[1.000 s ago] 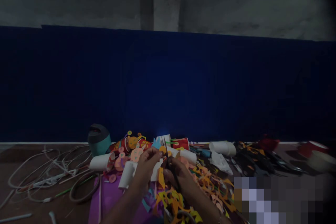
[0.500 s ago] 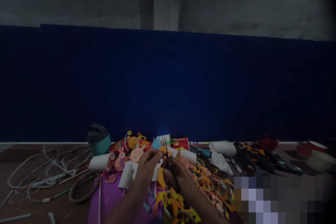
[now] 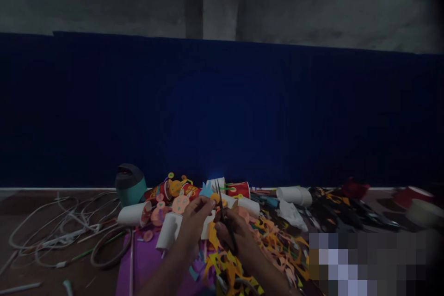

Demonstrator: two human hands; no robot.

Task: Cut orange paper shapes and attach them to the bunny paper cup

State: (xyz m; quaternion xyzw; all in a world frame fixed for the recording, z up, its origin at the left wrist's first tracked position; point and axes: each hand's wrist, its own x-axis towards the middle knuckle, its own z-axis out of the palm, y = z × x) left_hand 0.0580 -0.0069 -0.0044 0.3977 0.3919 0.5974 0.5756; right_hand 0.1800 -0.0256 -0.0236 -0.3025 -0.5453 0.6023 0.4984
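Observation:
My right hand (image 3: 234, 230) is closed round dark-handled scissors (image 3: 221, 203), whose slightly parted blades point up and away from me. Just left of the blades, my left hand (image 3: 198, 212) pinches a small orange paper piece (image 3: 215, 197) at its fingertips. Under and beside the hands lie yellow and orange paper scraps (image 3: 227, 268) and a purple sheet (image 3: 149, 259). A white paper cup (image 3: 169, 231) lies left of my left wrist. Beyond the fingers is a blue paper shape (image 3: 206, 190), near round peach paper faces (image 3: 181, 204) and a red cup (image 3: 239, 189).
A teal and dark container (image 3: 130, 185) stands at the back left. White cables (image 3: 62, 226) tangle on the left. To the right lie a crumpled white bag (image 3: 292, 215), dark tools (image 3: 350, 212) and a tape roll (image 3: 423, 212). A blue panel (image 3: 222, 115) rises behind.
Both hands stay in nearly the same place. The scissor blades have shifted only very slightly; the things around have not moved.

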